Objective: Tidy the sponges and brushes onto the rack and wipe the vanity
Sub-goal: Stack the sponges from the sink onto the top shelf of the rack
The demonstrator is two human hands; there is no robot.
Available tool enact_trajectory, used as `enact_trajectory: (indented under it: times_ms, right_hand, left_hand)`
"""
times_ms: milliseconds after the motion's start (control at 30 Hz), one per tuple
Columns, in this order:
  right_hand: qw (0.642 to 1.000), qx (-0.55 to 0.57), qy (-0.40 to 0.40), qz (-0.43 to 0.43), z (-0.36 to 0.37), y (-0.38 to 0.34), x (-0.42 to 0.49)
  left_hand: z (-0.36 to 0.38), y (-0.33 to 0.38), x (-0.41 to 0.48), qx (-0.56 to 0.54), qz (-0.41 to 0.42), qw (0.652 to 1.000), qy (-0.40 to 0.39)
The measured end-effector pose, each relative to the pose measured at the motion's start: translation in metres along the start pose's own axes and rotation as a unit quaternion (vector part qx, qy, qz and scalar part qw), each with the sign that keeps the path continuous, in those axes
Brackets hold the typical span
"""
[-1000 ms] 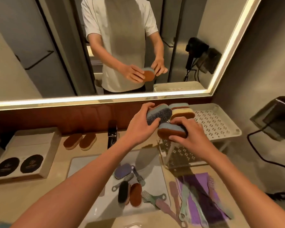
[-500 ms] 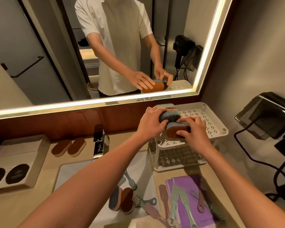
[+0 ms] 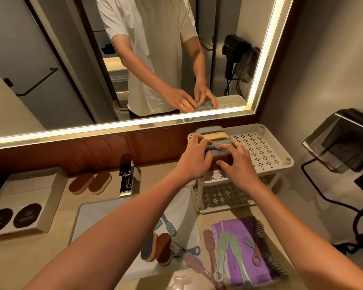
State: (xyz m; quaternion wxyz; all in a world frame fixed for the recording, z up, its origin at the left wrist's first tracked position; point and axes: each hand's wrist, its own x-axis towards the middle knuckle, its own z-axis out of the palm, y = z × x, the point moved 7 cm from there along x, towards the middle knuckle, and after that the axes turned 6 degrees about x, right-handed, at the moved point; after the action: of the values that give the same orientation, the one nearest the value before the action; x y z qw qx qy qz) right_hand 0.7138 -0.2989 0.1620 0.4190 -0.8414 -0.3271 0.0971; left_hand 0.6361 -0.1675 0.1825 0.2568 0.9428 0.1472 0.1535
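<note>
A white perforated two-tier rack [image 3: 262,147] stands at the right of the vanity. Several sponges stand on edge in a row at the left end of its top shelf, a blue and brown one [image 3: 209,129] at the back, then a yellow one [image 3: 215,135]. My left hand [image 3: 194,158] grips the left end of a grey sponge [image 3: 213,145] in that row. My right hand [image 3: 237,162] holds the front blue and brown sponge [image 3: 219,156], fingers over its top, thumb on its brown side. Both sponges rest on the shelf.
The sink basin [image 3: 105,216] holds two sponges [image 3: 156,248] and some brushes. A purple cloth [image 3: 243,243] with several brushes lies in front of the rack. Two brown sponges [image 3: 90,183] sit left of the faucet [image 3: 126,178]. A box [image 3: 29,191] stands far left; a hair dryer holder [image 3: 340,141] hangs right.
My hands have carried the two sponges from above the rack down onto its top shelf, against the row standing there. The view has shifted right and down.
</note>
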Motion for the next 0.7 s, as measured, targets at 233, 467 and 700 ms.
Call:
enact_trajectory:
  times_ms: [233,467,700]
  right_hand:
    - [1.0,0.021,0.001,-0.01,0.003,-0.003,-0.008]
    - [0.993,0.049,0.097,-0.036,-0.005,-0.028,-0.05]
    - [0.991,0.112,0.062,-0.05,0.063,-0.047,-0.123]
  left_hand:
    - [0.002,-0.015,-0.022,0.004,-0.004,1.0,0.002]
    - [-0.002,-0.022,-0.06,-0.016,-0.004,0.999,0.046]
    - [0.029,-0.076,-0.143,-0.047,-0.057,0.997,-0.021]
